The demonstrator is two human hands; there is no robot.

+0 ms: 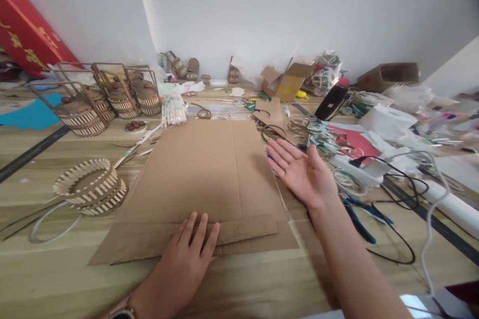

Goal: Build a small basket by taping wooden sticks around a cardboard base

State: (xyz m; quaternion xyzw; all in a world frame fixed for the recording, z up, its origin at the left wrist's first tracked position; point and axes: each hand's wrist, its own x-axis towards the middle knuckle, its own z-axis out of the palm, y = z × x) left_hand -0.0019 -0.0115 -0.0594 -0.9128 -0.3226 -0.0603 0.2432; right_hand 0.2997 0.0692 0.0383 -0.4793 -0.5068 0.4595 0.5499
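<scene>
A large flat sheet of brown cardboard (198,169) lies on the wooden table in front of me, a creased flap along its near edge. My left hand (189,254) rests palm down on that flap, fingers stretched out. Just past the sheet's right edge, my right hand (303,172) is raised with its palm turned up and fingers extended, holding nothing. To the left of the cardboard sits a ring-shaped basket piece (93,187) of light and dark strips. A pair of blue-handled pliers (361,214) lies right of my right forearm.
Several small handled baskets (123,99) stand at the back left beside a blue sheet (33,112). An opened cardboard box (288,82) and a black speaker-like block (331,102) are at the back. Cables (415,194), a power strip (355,169) and a white paper roll (389,122) crowd the right.
</scene>
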